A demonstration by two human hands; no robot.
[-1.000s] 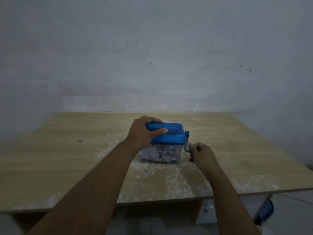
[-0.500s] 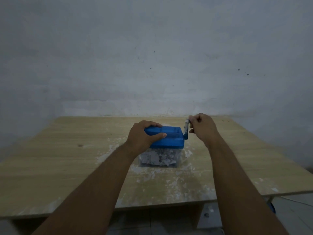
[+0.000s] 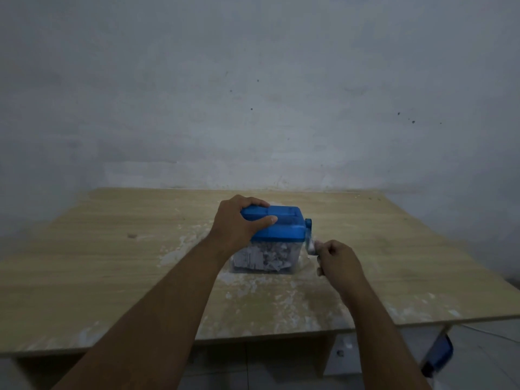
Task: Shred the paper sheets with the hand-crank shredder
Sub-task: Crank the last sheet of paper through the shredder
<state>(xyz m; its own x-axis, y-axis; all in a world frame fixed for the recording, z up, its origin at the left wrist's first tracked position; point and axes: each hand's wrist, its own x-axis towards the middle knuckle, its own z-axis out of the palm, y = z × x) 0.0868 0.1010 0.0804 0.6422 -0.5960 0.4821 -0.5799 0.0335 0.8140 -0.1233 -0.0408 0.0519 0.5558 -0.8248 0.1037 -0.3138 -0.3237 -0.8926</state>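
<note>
The shredder (image 3: 277, 226) stands on the table (image 3: 112, 249) with its crank (image 3: 309, 237) on its right side, hanging low, where the right hand (image 3: 337, 258) curls its fingers (image 3: 327, 246) round the crank's handle, while the left hand (image 3: 239, 223) grips the shredder's lid from the left.

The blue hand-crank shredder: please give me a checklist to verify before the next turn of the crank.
1. Left hand grips the blue plastic shredder lid: ok.
2. Right hand holds the pale crank handle, fingers curled round it: ok.
3. Clear plastic bin stands flat on the wooden table: ok.
4. Room in the bin: not ok, white paper shreds reach nearly to the lid.
5. Sheet in the feed slot: cannot tell.
</note>
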